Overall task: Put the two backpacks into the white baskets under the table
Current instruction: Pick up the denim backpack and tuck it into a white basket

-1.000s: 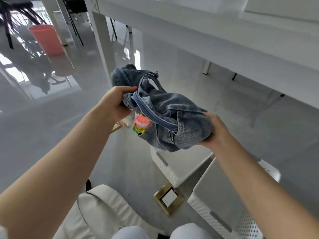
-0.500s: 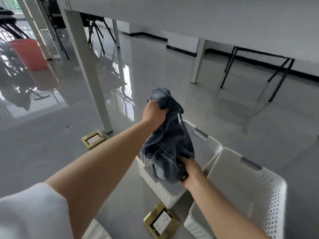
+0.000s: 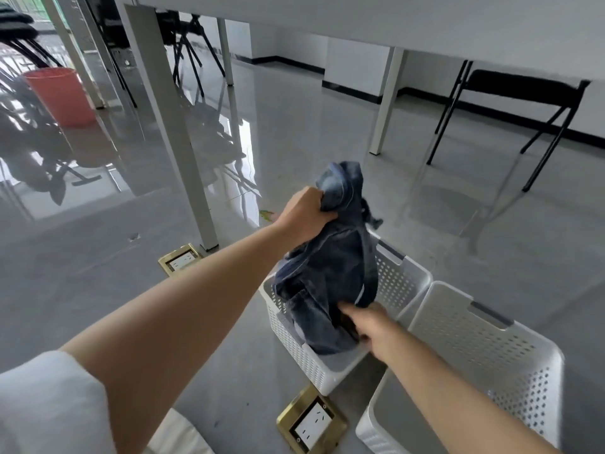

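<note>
Pretty bright daylight from upper left, big glare on the glossy floor (image 3: 108, 178); edges bent, slightly soft.

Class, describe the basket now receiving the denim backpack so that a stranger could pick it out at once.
Find the white table leg nearest the camera; two white perforated baskets stand on the grey floor to its right. The target is the left basket, nearer that leg. Unlike the right basket, it has the denim backpack going in, gripped by both hands.

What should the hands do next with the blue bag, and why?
Probably lower it and let go. The denim backpack hangs half inside the left white basket, gripped on top by the left hand and below by the right hand.
</note>
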Motion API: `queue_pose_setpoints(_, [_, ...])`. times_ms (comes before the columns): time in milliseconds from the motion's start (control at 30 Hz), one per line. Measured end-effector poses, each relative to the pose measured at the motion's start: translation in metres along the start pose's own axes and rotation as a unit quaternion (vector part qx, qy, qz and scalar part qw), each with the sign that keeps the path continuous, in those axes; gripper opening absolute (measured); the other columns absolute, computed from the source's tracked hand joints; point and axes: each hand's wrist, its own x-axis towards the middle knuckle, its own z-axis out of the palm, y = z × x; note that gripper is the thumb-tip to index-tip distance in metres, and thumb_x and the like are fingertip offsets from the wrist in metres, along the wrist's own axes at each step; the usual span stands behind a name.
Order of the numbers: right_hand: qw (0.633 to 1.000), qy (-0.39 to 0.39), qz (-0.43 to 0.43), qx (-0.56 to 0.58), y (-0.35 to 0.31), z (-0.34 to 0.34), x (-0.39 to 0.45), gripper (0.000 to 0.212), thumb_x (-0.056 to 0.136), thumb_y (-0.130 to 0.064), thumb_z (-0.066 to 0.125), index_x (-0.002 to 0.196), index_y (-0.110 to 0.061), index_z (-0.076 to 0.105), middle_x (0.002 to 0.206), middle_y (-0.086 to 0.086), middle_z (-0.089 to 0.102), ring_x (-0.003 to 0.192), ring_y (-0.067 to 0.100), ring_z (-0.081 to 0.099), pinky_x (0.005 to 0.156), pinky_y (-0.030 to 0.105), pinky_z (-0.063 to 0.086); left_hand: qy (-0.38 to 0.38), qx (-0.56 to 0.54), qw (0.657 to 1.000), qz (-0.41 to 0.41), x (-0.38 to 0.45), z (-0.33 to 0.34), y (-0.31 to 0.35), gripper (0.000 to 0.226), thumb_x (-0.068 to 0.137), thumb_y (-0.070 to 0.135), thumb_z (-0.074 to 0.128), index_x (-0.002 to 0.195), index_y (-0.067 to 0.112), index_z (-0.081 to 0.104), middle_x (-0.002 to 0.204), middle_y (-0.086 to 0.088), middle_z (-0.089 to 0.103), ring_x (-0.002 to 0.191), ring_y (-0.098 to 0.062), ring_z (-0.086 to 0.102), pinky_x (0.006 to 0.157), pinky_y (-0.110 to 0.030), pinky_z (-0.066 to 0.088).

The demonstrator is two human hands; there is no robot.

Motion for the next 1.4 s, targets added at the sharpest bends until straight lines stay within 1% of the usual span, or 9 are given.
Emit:
queue_pose_setpoints(200, [0.959, 0.049, -0.180, -0.211, -0.060, -0.032, 0.014, 0.103, 0.076, -0.031, 0.079, 0.152, -0.018, 0.010, 0.153, 0.014, 0.029, 0.139, 0.033, 0.033, 0.112, 0.045, 0.032, -0.108, 0.137, 0.985, 0.016, -0.029, 0.034, -0.049, 0.027, 0.088, 0.022, 0.064, 0.097, -0.004, 0.065, 0.103, -0.022, 0.066, 0.084, -0.031, 0.059, 0.081, -0.035, 0.049])
queue_pose_setpoints(400, [0.986, -0.155, -0.063, -0.013, -0.105, -0.027, 0.020, 0.017, 0.094, -0.025, 0.052, 0.108, -0.015, 0.053, 0.090, 0.013, 0.062, 0.077, 0.027, 0.063, 0.068, 0.040, 0.053, -0.104, 0.204, 0.972, 0.060, -0.044, 0.046, -0.049, 0.030, 0.092, 0.027, 0.058, 0.099, -0.002, 0.064, 0.103, -0.019, 0.066, 0.098, -0.036, 0.060, 0.085, -0.037, 0.043])
queue_pose_setpoints(500, [0.977, -0.158, -0.054, -0.131, -0.115, -0.015, 0.019, 0.072, 0.072, -0.067, 0.065, 0.120, -0.015, 0.052, 0.110, 0.015, 0.068, 0.099, 0.037, 0.067, 0.079, 0.059, 0.054, -0.127, 0.222, 0.963, 0.090, -0.056, 0.049, -0.038, 0.030, 0.094, 0.026, 0.054, 0.102, -0.001, 0.064, 0.102, -0.018, 0.068, 0.096, -0.035, 0.062, 0.083, -0.035, 0.042])
queue_pose_setpoints(633, [0.974, -0.042, -0.155, -0.159, -0.122, 0.001, 0.027, 0.062, 0.069, -0.029, 0.079, 0.120, 0.000, 0.058, 0.115, 0.017, 0.067, 0.098, 0.032, 0.067, 0.088, 0.044, 0.056, -0.116, 0.120, 0.981, 0.101, -0.076, 0.054, -0.041, 0.029, 0.084, 0.030, 0.067, 0.094, 0.003, 0.062, 0.094, -0.010, 0.064, 0.085, -0.029, 0.059, 0.075, -0.033, 0.042])
queue_pose_setpoints(767, [0.978, 0.062, -0.181, -0.085, -0.140, -0.012, 0.026, 0.033, 0.072, -0.019, 0.076, 0.098, -0.003, 0.064, 0.104, 0.014, 0.065, 0.095, 0.029, 0.064, 0.078, 0.036, 0.051, -0.049, 0.018, 0.998, 0.035, -0.116, 0.060, -0.071, 0.092, 0.066, 0.037, 0.081, 0.144, 0.027, 0.033, 0.145, 0.002, 0.042, 0.130, -0.019, 0.038, 0.111, -0.039, 0.033])
queue_pose_setpoints(900, [0.954, 0.083, -0.259, -0.126, -0.156, -0.020, 0.006, 0.019, 0.062, -0.024, 0.070, 0.068, -0.012, 0.056, 0.076, 0.003, 0.058, 0.077, 0.024, 0.059, 0.070, 0.035, 0.050, -0.089, 0.011, 0.993, -0.073, -0.146, 0.083, -0.104, 0.123, 0.065, 0.040, 0.081, 0.150, 0.035, -0.007, 0.159, 0.005, 0.014, 0.144, -0.020, 0.023, 0.116, -0.044, 0.031])
queue_pose_setpoints(1067, [0.913, 0.097, -0.392, -0.053, -0.178, -0.028, -0.047, 0.008, 0.076, -0.013, 0.063, 0.070, -0.017, 0.065, 0.069, -0.002, 0.063, 0.067, 0.016, 0.059, 0.061, 0.025, 0.044, -0.019, -0.102, 0.986, -0.130, -0.135, 0.096, -0.099, 0.076, 0.083, 0.022, 0.062, 0.146, 0.029, 0.019, 0.135, -0.007, 0.056, 0.116, -0.029, 0.058, 0.094, -0.046, 0.052])
queue_pose_setpoints(1200, [0.905, 0.096, -0.414, 0.012, -0.184, -0.045, -0.070, 0.019, 0.080, -0.011, 0.064, 0.064, -0.021, 0.058, 0.068, -0.007, 0.058, 0.068, 0.010, 0.057, 0.062, 0.022, 0.043, 0.032, -0.070, 0.989, -0.126, -0.111, 0.086, -0.080, 0.019, 0.090, 0.009, 0.050, 0.106, 0.006, 0.060, 0.102, -0.018, 0.069, 0.095, -0.038, 0.064, 0.082, -0.046, 0.053])
queue_pose_setpoints(1400, [0.946, 0.124, -0.297, 0.043, -0.162, -0.074, -0.049, 0.015, 0.075, -0.007, 0.064, 0.073, -0.013, 0.050, 0.063, 0.004, 0.054, 0.065, 0.022, 0.058, 0.053, 0.027, 0.049, 0.045, -0.061, 0.984, -0.161, -0.080, 0.060, -0.091, 0.020, 0.084, -0.002, 0.047, 0.078, 0.002, 0.066, 0.081, -0.021, 0.070, 0.078, -0.039, 0.067, 0.070, -0.045, 0.057])
